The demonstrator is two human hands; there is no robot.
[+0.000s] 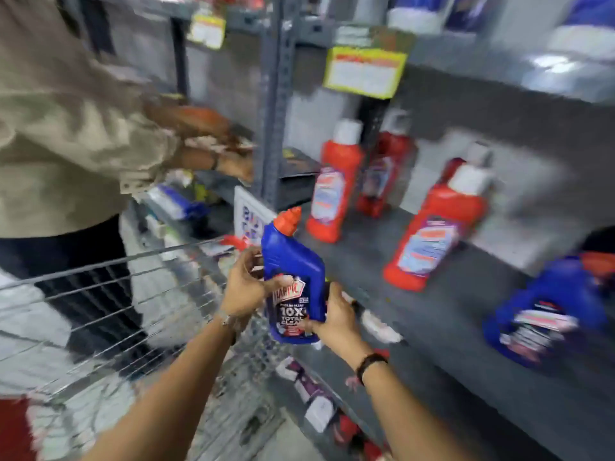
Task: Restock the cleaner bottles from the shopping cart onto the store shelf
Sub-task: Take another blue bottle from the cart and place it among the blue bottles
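A blue cleaner bottle (293, 261) with an orange-red cap is held upright between the cart and the shelf. My left hand (244, 287) grips its left side and my right hand (336, 319) holds its lower right edge. The grey shelf (442, 314) lies just to the right. On it stand three red bottles with white caps: one at the left (334, 184), one behind it (382, 174), one further right (436, 227). Another blue bottle (549, 311) sits on the shelf at the right. The wire shopping cart (109, 294) is below and left of my hands.
Another person in a beige top (66, 128) stands at the left, both hands at the neighbouring shelf section. A grey upright post (276, 104) divides the sections. Yellow price tags (364, 71) hang from the shelf above. More packaged goods fill the lower shelf (319, 407).
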